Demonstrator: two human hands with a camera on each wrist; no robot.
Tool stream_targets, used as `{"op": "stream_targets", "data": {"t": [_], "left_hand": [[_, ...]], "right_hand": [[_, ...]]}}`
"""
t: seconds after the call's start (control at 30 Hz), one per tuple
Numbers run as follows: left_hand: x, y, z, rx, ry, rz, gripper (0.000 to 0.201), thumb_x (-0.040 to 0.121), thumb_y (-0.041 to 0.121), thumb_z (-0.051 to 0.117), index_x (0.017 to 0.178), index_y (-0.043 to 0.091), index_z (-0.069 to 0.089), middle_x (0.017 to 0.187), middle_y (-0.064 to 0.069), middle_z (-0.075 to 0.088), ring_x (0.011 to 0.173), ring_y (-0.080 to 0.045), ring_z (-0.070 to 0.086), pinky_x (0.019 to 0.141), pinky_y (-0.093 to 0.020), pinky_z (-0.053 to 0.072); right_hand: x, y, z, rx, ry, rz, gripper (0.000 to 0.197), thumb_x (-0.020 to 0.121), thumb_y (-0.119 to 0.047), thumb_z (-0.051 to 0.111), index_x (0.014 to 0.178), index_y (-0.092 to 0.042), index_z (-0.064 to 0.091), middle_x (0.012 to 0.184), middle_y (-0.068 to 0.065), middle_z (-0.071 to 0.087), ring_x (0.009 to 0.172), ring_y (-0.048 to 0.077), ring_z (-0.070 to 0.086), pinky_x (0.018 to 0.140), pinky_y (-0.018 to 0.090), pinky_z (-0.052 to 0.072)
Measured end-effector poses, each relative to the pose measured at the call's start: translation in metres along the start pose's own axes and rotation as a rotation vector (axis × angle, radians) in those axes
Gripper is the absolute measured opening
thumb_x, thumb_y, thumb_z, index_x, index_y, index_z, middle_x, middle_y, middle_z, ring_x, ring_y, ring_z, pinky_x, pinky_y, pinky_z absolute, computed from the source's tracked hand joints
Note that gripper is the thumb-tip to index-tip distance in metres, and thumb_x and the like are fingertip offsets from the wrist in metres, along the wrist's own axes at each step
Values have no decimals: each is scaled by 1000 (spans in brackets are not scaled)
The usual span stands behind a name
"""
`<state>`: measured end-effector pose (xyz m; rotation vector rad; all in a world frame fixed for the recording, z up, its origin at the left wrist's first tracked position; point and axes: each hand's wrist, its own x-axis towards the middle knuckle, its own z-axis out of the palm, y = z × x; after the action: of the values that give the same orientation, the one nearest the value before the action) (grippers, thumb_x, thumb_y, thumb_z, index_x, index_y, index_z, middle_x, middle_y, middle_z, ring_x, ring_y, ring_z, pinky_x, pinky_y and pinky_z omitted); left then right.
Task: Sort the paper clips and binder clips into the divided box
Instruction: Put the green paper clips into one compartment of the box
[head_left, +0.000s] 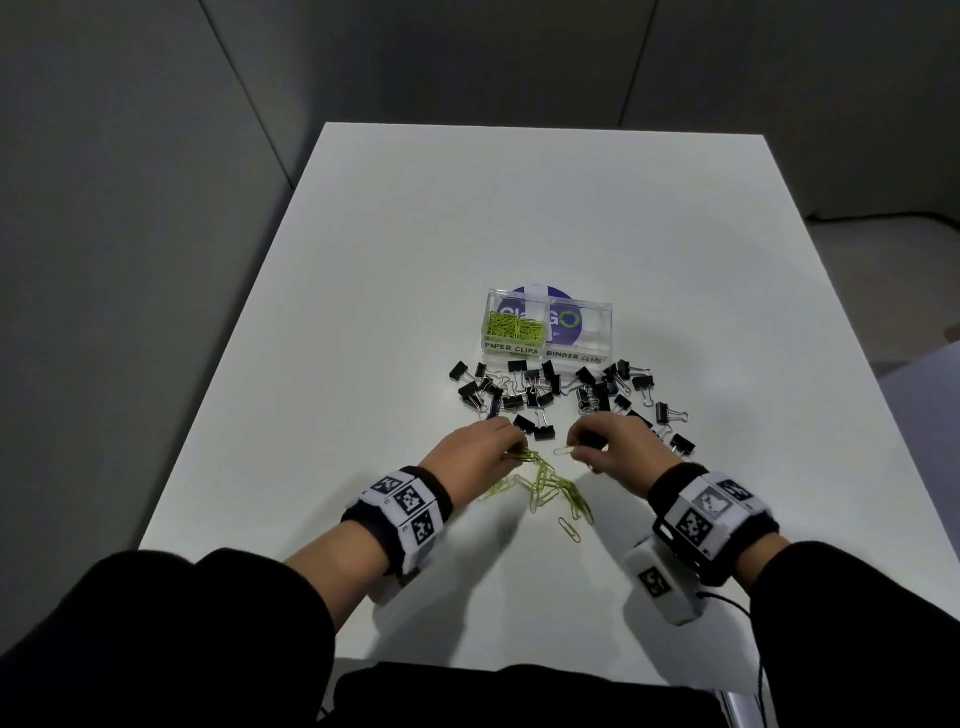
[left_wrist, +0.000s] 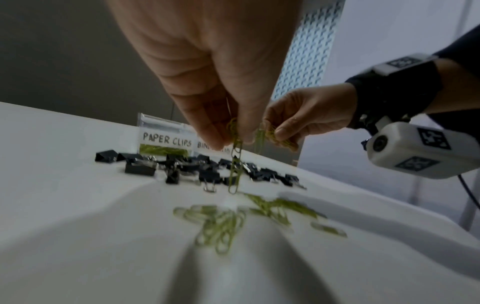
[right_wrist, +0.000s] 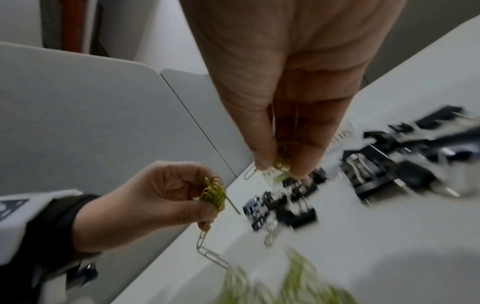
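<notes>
Gathering the loose yellow-green wire paper clips off the near middle of the white table, judging by both hands. Left hand pinching a bunch with a linked strand dangling; right hand pinching a few more. Both hovering low, fingers pointing down. Next, probably carrying both loads far to the clear divided box, left compartment, already part-filled. Black binder clips waiting between hands and box.
</notes>
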<state>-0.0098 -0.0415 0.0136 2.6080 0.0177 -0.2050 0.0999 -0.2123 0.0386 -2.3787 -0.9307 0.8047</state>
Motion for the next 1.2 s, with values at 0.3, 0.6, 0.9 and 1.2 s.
{"op": "stream_targets", "data": {"t": [0.3, 0.6, 0.9, 1.2], "left_hand": [[31, 0, -73, -126, 382, 126, 16, 86, 11, 62, 101, 4, 64, 96, -9, 64, 82, -21, 60, 72, -31, 50], [100, -33, -97, -213, 486, -92, 14, 89, 13, 58, 100, 5, 62, 97, -10, 60, 82, -19, 56, 79, -35, 50], [151, -49, -69, 45, 161, -158, 23, 93, 20, 52, 112, 12, 63, 112, -6, 63, 104, -24, 57, 82, -33, 45], [137, -42, -64, 178, 121, -52, 28, 93, 15, 48, 119, 17, 59, 119, -4, 56, 109, -22, 52, 81, -35, 50]], "right_hand": [[91, -45, -47, 20, 232, -76, 16, 89, -10, 56, 102, -7, 64, 99, 7, 64, 86, 15, 54, 78, 21, 40], [141, -50, -41, 46, 182, -41, 27, 96, -18, 45, 114, -6, 61, 107, 13, 66, 98, 26, 59, 83, 31, 43], [64, 8, -25, -50, 31, -27, 29, 95, -15, 47, 122, -14, 54, 121, 5, 59, 107, 18, 56, 88, 19, 38], [32, 30, -7, -155, -148, 0, 27, 93, -22, 51, 118, -12, 57, 120, 5, 61, 107, 17, 57, 92, 23, 43]]}}
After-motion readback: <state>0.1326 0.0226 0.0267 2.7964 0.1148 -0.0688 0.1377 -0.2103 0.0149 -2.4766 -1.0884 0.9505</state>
